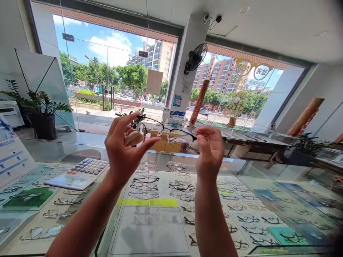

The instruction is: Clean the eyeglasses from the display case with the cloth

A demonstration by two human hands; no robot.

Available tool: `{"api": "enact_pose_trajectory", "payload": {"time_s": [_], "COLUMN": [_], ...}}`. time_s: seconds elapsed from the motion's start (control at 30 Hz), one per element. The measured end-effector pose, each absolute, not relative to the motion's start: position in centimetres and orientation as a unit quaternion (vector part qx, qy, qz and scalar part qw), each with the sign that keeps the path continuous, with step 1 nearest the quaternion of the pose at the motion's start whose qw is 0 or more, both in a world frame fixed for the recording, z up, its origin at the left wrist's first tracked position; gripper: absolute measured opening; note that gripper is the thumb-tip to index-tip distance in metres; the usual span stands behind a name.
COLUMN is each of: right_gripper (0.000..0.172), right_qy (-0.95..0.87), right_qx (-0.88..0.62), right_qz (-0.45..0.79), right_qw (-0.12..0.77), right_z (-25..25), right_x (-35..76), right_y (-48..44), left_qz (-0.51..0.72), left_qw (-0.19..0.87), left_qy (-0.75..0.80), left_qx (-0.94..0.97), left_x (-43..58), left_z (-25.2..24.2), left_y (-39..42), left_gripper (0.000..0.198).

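Note:
A pair of eyeglasses [166, 129] with dark upper rims and clear lenses is held up above the glass counter. My left hand [124, 142] grips its left end near the hinge, fingers bent around the edge and thumb stretched below the left lens. At the other end, my right hand [210, 144] pinches the dark right hinge between thumb and fingers. Beneath my hands, rows of eyeglasses [144, 185] lie under the glass. A pale rectangular mat [150, 232] sits between my forearms.
On the counter's left are a calculator [88, 167] and a printed calendar-like stand [14, 153]. Other display counters [249, 141] stand beyond to the right. A potted plant [41, 117] is on the floor at left, and a black fan [197, 59] hangs on the pillar.

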State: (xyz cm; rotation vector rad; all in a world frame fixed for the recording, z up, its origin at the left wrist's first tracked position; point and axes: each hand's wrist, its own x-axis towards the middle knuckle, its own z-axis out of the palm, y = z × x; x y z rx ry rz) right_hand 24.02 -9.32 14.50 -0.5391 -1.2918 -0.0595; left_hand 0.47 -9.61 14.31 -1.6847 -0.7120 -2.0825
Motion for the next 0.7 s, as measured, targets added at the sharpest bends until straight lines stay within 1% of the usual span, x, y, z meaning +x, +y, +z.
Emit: {"api": "enact_pose_trajectory", "payload": {"time_s": [0.03,0.1,0.17,0.2,0.23,0.3,0.4,0.53,0.6,0.7], "right_gripper": [0.022,0.044,0.064,0.070,0.073,0.070,0.059,0.049,0.047,0.048], "right_qy": [-0.611,-0.659,-0.705,-0.723,-0.736,-0.743,-0.730,-0.717,-0.708,-0.703], "right_qx": [-0.249,-0.271,-0.290,-0.297,-0.302,-0.310,-0.317,-0.332,-0.338,-0.333], "right_qz": [-0.046,-0.066,-0.060,-0.050,-0.040,-0.026,-0.025,-0.020,-0.017,0.000], "right_qw": [0.750,0.699,0.644,0.621,0.605,0.592,0.605,0.613,0.620,0.629], "right_z": [14.5,14.1,13.8,13.7,13.7,13.8,14.0,14.2,14.3,14.2], "right_x": [24.0,23.9,24.0,24.0,24.1,24.3,24.4,24.3,24.3,24.2], "right_y": [-10.6,-12.6,-13.9,-14.2,-14.4,-14.3,-13.6,-13.0,-12.9,-12.8], "left_qz": [-0.738,-0.737,-0.736,-0.736,-0.736,-0.739,-0.746,-0.752,-0.753,-0.752], "left_qw": [0.185,0.191,0.195,0.196,0.195,0.191,0.190,0.186,0.182,0.184], "left_qy": [-0.255,-0.258,-0.264,-0.267,-0.269,-0.271,-0.271,-0.272,-0.273,-0.284], "left_qx": [-0.596,-0.595,-0.592,-0.591,-0.590,-0.587,-0.578,-0.570,-0.570,-0.565], "left_x": [0.5,0.7,0.9,1.0,1.2,1.4,1.7,1.9,1.9,2.0], "left_z": [14.2,14.1,13.9,13.8,13.8,13.6,13.4,13.1,13.0,12.9], "left_y": [-9.7,-9.6,-9.4,-9.3,-9.1,-8.9,-8.8,-8.6,-8.4,-8.3], "left_gripper": [0.062,0.062,0.063,0.063,0.063,0.063,0.064,0.065,0.066,0.067]}}
